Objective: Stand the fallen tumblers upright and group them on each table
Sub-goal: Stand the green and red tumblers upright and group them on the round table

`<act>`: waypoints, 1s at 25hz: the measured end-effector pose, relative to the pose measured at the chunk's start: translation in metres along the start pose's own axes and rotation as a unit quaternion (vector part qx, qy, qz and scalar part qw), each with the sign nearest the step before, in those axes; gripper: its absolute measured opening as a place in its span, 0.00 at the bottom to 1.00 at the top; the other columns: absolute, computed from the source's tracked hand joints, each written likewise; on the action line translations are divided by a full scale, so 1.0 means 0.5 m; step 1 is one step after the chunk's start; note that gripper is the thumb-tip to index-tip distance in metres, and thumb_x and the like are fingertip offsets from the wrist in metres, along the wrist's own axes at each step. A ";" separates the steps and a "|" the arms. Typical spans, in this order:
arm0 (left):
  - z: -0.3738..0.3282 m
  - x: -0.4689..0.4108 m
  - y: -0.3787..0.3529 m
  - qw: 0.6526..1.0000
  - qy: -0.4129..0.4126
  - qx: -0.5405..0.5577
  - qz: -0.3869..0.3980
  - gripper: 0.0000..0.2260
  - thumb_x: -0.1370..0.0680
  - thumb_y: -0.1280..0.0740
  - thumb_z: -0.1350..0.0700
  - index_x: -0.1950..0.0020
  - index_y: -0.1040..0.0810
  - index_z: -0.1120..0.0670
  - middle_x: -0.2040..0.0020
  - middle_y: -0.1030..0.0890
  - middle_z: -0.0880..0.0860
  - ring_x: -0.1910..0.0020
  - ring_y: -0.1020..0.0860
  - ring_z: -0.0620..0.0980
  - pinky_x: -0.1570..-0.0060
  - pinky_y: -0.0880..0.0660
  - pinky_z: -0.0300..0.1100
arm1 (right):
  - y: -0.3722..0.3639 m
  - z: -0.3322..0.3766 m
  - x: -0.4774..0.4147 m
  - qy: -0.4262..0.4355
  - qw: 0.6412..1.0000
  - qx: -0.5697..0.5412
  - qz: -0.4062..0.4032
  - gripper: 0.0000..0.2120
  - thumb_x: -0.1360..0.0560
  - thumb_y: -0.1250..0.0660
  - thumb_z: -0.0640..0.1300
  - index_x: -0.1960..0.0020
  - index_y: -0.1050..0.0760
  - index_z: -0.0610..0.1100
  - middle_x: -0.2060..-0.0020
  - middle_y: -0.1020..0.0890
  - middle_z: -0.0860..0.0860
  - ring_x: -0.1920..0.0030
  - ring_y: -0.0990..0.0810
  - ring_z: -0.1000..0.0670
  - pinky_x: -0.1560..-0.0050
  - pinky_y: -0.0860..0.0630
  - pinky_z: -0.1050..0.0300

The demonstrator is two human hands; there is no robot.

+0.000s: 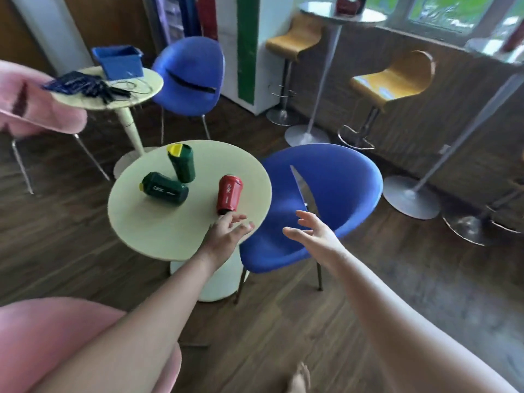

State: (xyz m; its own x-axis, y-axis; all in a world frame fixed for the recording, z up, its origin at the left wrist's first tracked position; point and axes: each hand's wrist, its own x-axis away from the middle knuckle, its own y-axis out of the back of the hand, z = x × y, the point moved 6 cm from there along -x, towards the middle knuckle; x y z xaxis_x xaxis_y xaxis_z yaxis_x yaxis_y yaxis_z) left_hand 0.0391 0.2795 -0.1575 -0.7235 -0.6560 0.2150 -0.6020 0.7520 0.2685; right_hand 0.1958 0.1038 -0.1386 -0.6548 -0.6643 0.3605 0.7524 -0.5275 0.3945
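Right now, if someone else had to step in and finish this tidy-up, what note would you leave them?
Left hand: open, empty, fingertips just short of the base of the red plastic tumbler.
Right hand: open, empty, hovering over the blue shell chair, off the table.
On the near round pale-yellow table: the red tumbler and two dark green tumblers with yellow lids, all three lying on their sides; the green pair appear to touch.
Done: nothing stood up yet.
Left: stand all three upright and group them. The far table shows a blue tub and cables; no tumblers visible there.
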 end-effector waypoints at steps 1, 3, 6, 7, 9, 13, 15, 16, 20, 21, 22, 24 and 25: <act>0.010 -0.025 0.018 1.000 0.008 -0.002 -0.016 0.35 0.36 0.32 0.33 0.36 0.19 0.51 0.36 0.18 0.52 0.36 0.20 0.50 0.44 0.28 0.38 | -0.010 0.017 -0.044 0.007 1.000 -0.001 0.014 0.41 0.32 0.24 0.64 0.23 0.32 0.57 0.30 0.26 0.54 0.32 0.24 0.50 0.39 0.23 0.51; 0.035 -0.078 0.052 0.998 0.023 0.005 -0.061 0.33 0.36 0.32 0.33 0.37 0.18 0.51 0.37 0.17 0.53 0.37 0.20 0.51 0.41 0.26 0.42 | -0.032 0.043 -0.142 0.024 0.999 0.008 0.045 0.37 0.30 0.23 0.62 0.24 0.31 0.56 0.30 0.24 0.52 0.34 0.23 0.49 0.35 0.24 0.47; 0.078 -0.136 0.098 0.989 0.059 0.034 -0.132 0.34 0.36 0.32 0.32 0.37 0.18 0.51 0.38 0.17 0.53 0.37 0.20 0.50 0.43 0.26 0.39 | -0.080 0.072 -0.277 0.017 0.995 0.030 0.097 0.46 0.39 0.24 0.69 0.24 0.31 0.55 0.31 0.23 0.49 0.34 0.23 0.48 0.32 0.25 0.43; 0.093 -0.149 0.115 0.985 0.074 0.047 -0.150 0.34 0.36 0.32 0.32 0.37 0.18 0.52 0.38 0.17 0.53 0.37 0.20 0.50 0.46 0.28 0.36 | -0.097 0.083 -0.313 0.009 0.993 0.040 0.110 0.48 0.40 0.25 0.69 0.24 0.31 0.55 0.31 0.23 0.49 0.34 0.23 0.47 0.32 0.24 0.44; 0.120 -0.173 0.160 0.975 0.102 0.060 -0.188 0.34 0.36 0.32 0.32 0.38 0.18 0.52 0.38 0.16 0.53 0.36 0.20 0.50 0.47 0.29 0.35 | -0.135 0.111 -0.380 -0.001 0.989 0.066 0.132 0.47 0.40 0.24 0.69 0.25 0.30 0.56 0.31 0.23 0.48 0.35 0.23 0.47 0.35 0.23 0.46; 0.174 -0.227 0.269 0.959 0.147 0.054 -0.235 0.31 0.34 0.30 0.33 0.38 0.19 0.50 0.36 0.17 0.53 0.35 0.20 0.52 0.43 0.27 0.43 | -0.200 0.170 -0.512 0.017 0.984 0.119 0.132 0.40 0.30 0.23 0.62 0.23 0.31 0.51 0.29 0.25 0.44 0.34 0.23 0.45 0.37 0.27 0.51; 0.209 -0.269 0.332 0.953 0.166 0.038 -0.249 0.29 0.32 0.30 0.35 0.36 0.20 0.49 0.35 0.19 0.53 0.34 0.21 0.53 0.40 0.26 0.46 | -0.232 0.188 -0.580 0.027 0.979 0.166 0.112 0.43 0.33 0.23 0.66 0.24 0.31 0.50 0.28 0.25 0.43 0.33 0.23 0.42 0.37 0.25 0.48; 0.228 -0.289 0.361 0.950 0.174 0.027 -0.257 0.30 0.31 0.30 0.35 0.34 0.21 0.49 0.33 0.20 0.54 0.34 0.22 0.54 0.37 0.26 0.49 | -0.248 0.191 -0.607 0.025 0.975 0.196 0.105 0.45 0.34 0.24 0.68 0.24 0.31 0.50 0.28 0.25 0.43 0.33 0.22 0.42 0.39 0.24 0.49; 0.297 -0.382 0.472 0.923 0.209 -0.035 -0.321 0.34 0.28 0.30 0.34 0.28 0.27 0.51 0.31 0.23 0.56 0.32 0.24 0.59 0.33 0.27 0.59 | -0.297 0.172 -0.689 -0.038 0.950 0.294 0.101 0.46 0.34 0.25 0.69 0.24 0.33 0.46 0.31 0.23 0.42 0.37 0.21 0.41 0.48 0.27 0.52; 0.309 -0.400 0.491 0.912 0.225 -0.046 -0.340 0.34 0.27 0.30 0.35 0.27 0.28 0.51 0.30 0.25 0.57 0.32 0.25 0.60 0.34 0.26 0.59 | -0.303 0.165 -0.698 -0.057 0.944 0.307 0.102 0.45 0.34 0.25 0.68 0.26 0.31 0.45 0.34 0.21 0.42 0.41 0.21 0.41 0.48 0.25 0.51; 0.313 -0.412 0.503 0.903 0.243 -0.045 -0.352 0.34 0.27 0.30 0.35 0.26 0.30 0.50 0.30 0.26 0.57 0.32 0.25 0.61 0.35 0.25 0.60 | -0.304 0.160 -0.701 -0.073 0.939 0.319 0.105 0.42 0.33 0.25 0.68 0.30 0.29 0.43 0.39 0.19 0.43 0.46 0.20 0.42 0.48 0.22 0.49; 0.330 -0.445 0.527 0.893 0.280 -0.022 -0.353 0.34 0.25 0.31 0.35 0.23 0.32 0.48 0.27 0.27 0.57 0.31 0.26 0.62 0.35 0.25 0.58 | -0.318 0.147 -0.720 -0.103 0.932 0.330 0.107 0.33 0.32 0.26 0.68 0.43 0.26 0.42 0.48 0.17 0.44 0.56 0.21 0.46 0.48 0.17 0.44; 0.339 -0.458 0.532 0.892 0.291 0.000 -0.346 0.33 0.25 0.31 0.35 0.24 0.31 0.48 0.27 0.26 0.56 0.31 0.25 0.62 0.34 0.25 0.57 | -0.323 0.141 -0.724 -0.113 0.932 0.327 0.108 0.30 0.32 0.26 0.67 0.47 0.25 0.42 0.52 0.17 0.45 0.58 0.21 0.47 0.50 0.16 0.43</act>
State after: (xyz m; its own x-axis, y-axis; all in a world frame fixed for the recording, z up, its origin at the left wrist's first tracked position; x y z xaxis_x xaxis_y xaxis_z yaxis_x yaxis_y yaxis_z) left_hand -0.0126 0.6410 -0.2945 0.1181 -0.8860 0.4483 -0.8361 0.1549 0.5263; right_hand 0.3061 0.4669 -0.2734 -0.5466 -0.5507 0.6308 0.7121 0.0907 0.6962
